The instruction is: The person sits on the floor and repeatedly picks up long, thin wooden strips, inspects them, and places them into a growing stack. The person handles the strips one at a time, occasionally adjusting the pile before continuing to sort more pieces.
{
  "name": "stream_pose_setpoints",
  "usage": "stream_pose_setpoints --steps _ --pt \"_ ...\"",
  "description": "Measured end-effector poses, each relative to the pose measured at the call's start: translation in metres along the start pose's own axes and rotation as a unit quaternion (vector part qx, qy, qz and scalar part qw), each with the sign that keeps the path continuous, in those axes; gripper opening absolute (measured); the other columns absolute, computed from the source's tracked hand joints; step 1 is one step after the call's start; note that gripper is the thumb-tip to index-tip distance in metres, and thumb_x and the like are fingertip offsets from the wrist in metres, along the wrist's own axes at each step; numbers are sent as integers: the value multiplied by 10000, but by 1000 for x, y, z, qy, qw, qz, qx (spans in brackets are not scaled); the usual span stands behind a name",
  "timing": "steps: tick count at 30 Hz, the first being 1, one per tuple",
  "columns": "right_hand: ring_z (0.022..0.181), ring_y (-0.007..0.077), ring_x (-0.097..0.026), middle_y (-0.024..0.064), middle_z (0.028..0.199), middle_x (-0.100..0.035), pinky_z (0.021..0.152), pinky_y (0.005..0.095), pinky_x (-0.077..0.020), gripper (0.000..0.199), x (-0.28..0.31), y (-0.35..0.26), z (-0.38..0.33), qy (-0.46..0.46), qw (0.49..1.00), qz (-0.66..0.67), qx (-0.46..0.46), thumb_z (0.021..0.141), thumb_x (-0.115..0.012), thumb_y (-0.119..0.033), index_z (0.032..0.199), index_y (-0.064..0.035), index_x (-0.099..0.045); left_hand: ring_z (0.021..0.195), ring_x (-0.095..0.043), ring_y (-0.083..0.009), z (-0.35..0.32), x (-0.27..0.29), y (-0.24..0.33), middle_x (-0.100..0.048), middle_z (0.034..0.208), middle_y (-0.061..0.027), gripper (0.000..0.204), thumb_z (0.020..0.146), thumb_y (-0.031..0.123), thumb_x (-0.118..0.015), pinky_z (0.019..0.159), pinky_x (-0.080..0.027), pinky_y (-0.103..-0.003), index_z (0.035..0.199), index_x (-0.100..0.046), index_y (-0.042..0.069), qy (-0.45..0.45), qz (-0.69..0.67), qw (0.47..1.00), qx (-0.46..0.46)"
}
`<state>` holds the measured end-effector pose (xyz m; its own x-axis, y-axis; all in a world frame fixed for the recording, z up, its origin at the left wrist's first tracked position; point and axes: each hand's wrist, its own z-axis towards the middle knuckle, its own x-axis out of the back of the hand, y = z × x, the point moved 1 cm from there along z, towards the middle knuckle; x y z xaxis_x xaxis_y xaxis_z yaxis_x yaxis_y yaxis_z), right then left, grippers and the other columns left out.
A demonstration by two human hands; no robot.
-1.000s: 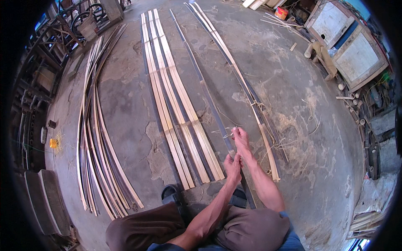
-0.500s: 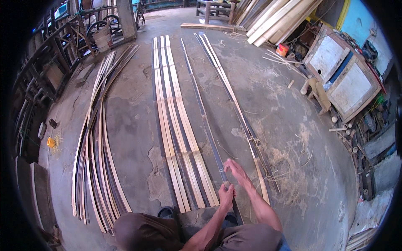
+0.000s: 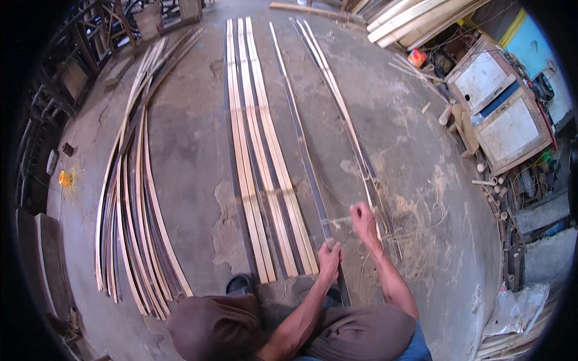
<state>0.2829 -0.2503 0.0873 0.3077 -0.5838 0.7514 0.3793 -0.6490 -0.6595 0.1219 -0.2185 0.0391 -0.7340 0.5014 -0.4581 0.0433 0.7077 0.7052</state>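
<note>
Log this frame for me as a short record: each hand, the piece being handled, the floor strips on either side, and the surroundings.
Left hand: closed around the long strip near its close end
Right hand: raised to the right of it, apparently pinching a thin pale strand
Strand: runs between the long strip and the right fingers; knot unclear
Left of strip: flat row of pale and dark strips; farther left, loose bundle
Right of strip: narrow bundle
Surroundings: yellow-orange roll far left; white-panelled cabinet right

Long dark strip (image 3: pixel 316 192) — slender, pale-edged
</note>
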Motion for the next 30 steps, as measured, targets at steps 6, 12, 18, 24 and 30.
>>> stream_pose_setpoints --steps 6,12,18,24,30 --pt "762 210 -607 70 774 -635 733 368 -504 415 -28 -10 9 -178 982 36 -53 994 -538 -414 950 -22 -666 546 -509 -83 -3 2 3 -530 695 2 139 937 165 -624 483 -427 -253 931 -523 70 7 -29 999 25" --pt "718 102 -580 1 752 -610 697 272 -498 457 -28 28 6 -424 875 189 -141 988 -529 -481 911 -52 -667 547 -510 -83 -6 -1 10 -532 697 1 150 942 161 -628 477 -431 -247 939 -504 77 -12 -48 996 71" --pt "658 149 -594 -6 711 -644 642 326 -501 384 -25 -4 28 -449 888 95 -28 965 -558 -400 862 -53 -688 551 -510 -82 -2 12 4 -524 696 5 161 937 145 -640 470 -438 -243 954 -491 85 -15 -65 998 25" --pt "700 225 -622 113 737 -668 659 393 -478 331 -17 13 49 -396 899 -125 141 946 -554 -352 891 -53 -686 560 -514 -94 -13 -6 -7 -520 708 -1 153 952 133 -614 491 -457 -256 979 -476 73 -31 -47 998 33" --pt "670 216 -612 169 721 -635 631 411 -459 350 -26 -53 40 -466 865 -91 165 949 -538 -352 864 -40 -672 549 -507 -85 -9 12 0 -528 699 2 170 951 173 -619 467 -428 -248 972 -478 80 -8 -9 1000 13"
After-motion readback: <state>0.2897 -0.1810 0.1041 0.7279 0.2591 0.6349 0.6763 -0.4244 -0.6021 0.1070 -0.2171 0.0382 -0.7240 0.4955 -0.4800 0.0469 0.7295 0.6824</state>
